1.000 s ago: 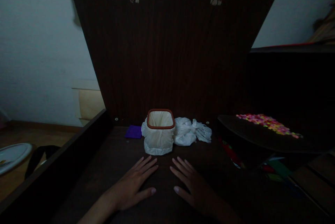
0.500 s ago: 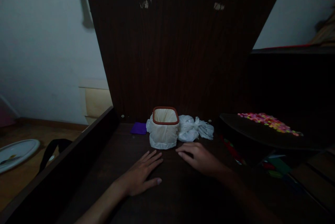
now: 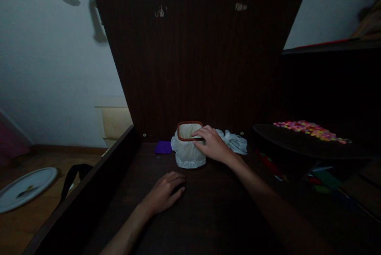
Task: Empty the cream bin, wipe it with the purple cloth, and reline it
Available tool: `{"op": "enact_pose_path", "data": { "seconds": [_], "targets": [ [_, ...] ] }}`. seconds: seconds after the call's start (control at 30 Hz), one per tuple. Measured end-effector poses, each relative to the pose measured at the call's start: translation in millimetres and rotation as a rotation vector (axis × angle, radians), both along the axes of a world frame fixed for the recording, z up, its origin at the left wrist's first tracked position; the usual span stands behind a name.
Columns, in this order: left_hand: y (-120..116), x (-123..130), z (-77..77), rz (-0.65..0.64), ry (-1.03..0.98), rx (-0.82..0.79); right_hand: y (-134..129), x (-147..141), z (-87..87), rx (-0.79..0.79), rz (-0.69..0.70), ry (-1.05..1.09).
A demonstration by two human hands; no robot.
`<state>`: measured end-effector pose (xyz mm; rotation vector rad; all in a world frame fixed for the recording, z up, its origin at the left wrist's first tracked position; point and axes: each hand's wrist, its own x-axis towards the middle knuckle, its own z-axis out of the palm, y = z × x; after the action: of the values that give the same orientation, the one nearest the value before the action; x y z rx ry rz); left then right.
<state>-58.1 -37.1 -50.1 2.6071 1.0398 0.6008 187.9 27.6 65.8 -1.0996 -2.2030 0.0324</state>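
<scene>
A small bin [image 3: 190, 155] with a reddish-brown square rim and a whitish liner stands against the dark back panel. My right hand [image 3: 213, 143] is at the bin's right side, its fingers over the rim and the thumb outside; whether they press on it is hard to tell. Partly behind that hand lies a knotted white plastic bag [image 3: 236, 143]. To the bin's left is a flat purple item [image 3: 163, 147]. My left hand [image 3: 166, 192] rests on the dark surface in front of the bin, fingers slightly curled and apart, holding nothing.
A low dark side board [image 3: 86, 183] runs along the left. At the right, a dark curved shelf [image 3: 282, 143] bears a pile of pink and yellow pieces [image 3: 311, 130], with colourful items beneath. A white oval lid-like object [image 3: 28, 187] lies on the floor.
My right hand has risen from the surface to the bin's rim, now covering part of the white bag. My left hand's spread fingers have curled slightly. The view has shifted a little.
</scene>
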Motion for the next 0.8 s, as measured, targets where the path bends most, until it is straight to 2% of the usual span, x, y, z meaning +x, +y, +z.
{"op": "enact_pose_path", "data": {
  "seconds": [0.2,0.4,0.6,0.8],
  "targets": [
    [2.5,-1.4,1.7,0.024,-0.057,0.078,7.1,-9.1,-10.1,-0.049,-0.031,-0.030],
    [4.6,-1.9,0.6,0.076,-0.198,0.201,0.2,-7.8,-8.7,-0.059,-0.014,-0.029],
    [3.9,2.1,-1.0,0.186,-0.361,0.220,-24.2,-3.4,-7.4,-0.063,0.021,-0.031],
    [-0.2,7.9,-8.1,0.292,-0.486,0.098,-62.7,1.3,1.0,-0.109,0.184,-0.044]
  ]
}}
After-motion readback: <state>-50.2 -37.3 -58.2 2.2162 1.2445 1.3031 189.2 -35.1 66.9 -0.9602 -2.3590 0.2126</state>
